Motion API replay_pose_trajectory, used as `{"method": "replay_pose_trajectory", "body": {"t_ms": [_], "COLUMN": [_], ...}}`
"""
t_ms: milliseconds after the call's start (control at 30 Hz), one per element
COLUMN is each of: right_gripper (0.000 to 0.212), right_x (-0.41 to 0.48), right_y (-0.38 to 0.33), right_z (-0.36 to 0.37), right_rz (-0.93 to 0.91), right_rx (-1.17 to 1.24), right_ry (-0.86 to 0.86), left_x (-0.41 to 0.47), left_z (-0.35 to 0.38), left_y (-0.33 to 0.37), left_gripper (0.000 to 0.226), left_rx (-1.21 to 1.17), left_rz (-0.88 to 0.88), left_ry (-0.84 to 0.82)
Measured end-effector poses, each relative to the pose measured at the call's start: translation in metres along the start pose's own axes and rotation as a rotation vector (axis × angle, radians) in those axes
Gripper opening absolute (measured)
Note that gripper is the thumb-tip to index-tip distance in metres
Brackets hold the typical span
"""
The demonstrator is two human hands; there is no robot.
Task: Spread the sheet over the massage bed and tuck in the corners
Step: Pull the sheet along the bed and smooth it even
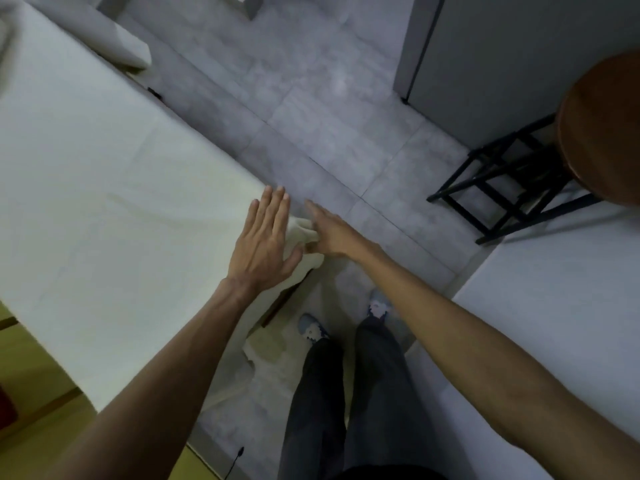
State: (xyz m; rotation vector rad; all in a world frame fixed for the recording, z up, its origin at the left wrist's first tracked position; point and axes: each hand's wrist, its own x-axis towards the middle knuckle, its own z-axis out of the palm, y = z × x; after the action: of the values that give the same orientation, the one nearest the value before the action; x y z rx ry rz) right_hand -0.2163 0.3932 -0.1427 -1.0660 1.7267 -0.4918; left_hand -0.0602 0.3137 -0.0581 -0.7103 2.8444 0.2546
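A cream sheet (104, 174) lies spread over the massage bed, which fills the left half of the head view. My left hand (265, 244) rests flat, fingers apart, on the sheet at the bed's near corner. My right hand (327, 230) reaches in from the right, fingers extended, touching a bunched fold of sheet (304, 232) at that corner. A loose flap of the sheet (266, 348) hangs down below the corner toward the floor. Whether the right thumb pinches the fold is hidden.
Grey tiled floor (311, 133) runs along the bed's right side. A round brown stool with black legs (540, 174) stands at the right. Another white surface (561, 299) lies at the lower right. My legs and shoes (313, 329) stand beside the corner. A pillow (117, 43) sits at the bed's far end.
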Motion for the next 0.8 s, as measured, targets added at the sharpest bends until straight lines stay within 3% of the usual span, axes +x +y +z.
{"method": "replay_pose_trajectory", "body": {"t_ms": [67,233,300,400,500,567,733,800], "right_gripper": [0.108,0.078,0.064,0.057,0.067,0.074,0.079,0.081], "right_x": [-0.013,-0.031,-0.026,-0.007,0.017,0.034,0.071,0.081], "right_y": [-0.033,-0.107,-0.134,-0.151,-0.147,-0.141,-0.131,-0.14], "right_z": [-0.025,-0.05,-0.035,0.011,0.037,0.034,-0.003,-0.013], "right_rz": [-0.1,-0.297,-0.38,-0.538,-0.655,-0.717,-0.543,-0.408], "right_rx": [0.113,0.055,-0.108,-0.552,-0.855,-0.911,-0.944,-0.903], "right_ry": [0.002,0.069,0.076,-0.017,-0.096,-0.078,0.073,0.148], "left_x": [-0.004,-0.03,-0.044,-0.07,-0.106,-0.133,-0.195,-0.209], "left_z": [-0.005,-0.015,-0.009,0.005,0.022,0.033,0.045,0.043], "left_y": [0.001,-0.008,-0.02,-0.043,-0.071,-0.089,-0.125,-0.128], "left_gripper": [0.083,0.072,0.07,0.072,0.072,0.07,0.077,0.08], "left_rx": [-0.07,-0.336,-0.338,-0.342,-0.322,-0.269,-0.254,-0.292], "left_rz": [-0.104,-0.554,-0.688,-0.844,-0.844,-0.796,-0.917,-1.095], "left_ry": [0.041,0.211,0.192,0.125,0.129,0.129,0.129,0.146]}}
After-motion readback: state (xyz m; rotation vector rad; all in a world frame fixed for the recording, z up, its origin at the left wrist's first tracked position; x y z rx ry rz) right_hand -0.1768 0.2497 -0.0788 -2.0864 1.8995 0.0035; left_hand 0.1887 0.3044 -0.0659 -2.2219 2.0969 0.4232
